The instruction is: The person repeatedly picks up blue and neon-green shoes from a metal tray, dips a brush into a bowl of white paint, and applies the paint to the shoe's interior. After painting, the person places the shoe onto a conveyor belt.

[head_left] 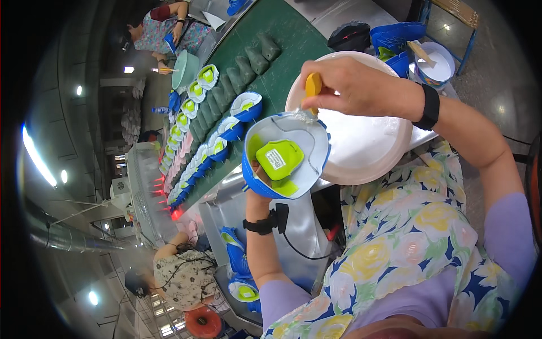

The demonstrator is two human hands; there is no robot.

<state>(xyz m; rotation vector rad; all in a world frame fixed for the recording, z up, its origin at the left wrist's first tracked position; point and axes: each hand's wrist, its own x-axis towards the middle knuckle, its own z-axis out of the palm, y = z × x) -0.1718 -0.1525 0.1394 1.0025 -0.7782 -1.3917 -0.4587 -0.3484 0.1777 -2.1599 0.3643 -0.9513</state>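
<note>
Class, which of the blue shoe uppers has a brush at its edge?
The upper in the person's left hand: the yellow-handled brush, in the right hand, meets its rim. The row of uppers on the green belt has none.

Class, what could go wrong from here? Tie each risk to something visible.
The right hand holds the brush at the rim of the blue shoe, so white residue might smear down its outside.

The brush could slip from the fingers and perhaps fall into the basin.

The loose black cable from the left wristband might snag.
</note>
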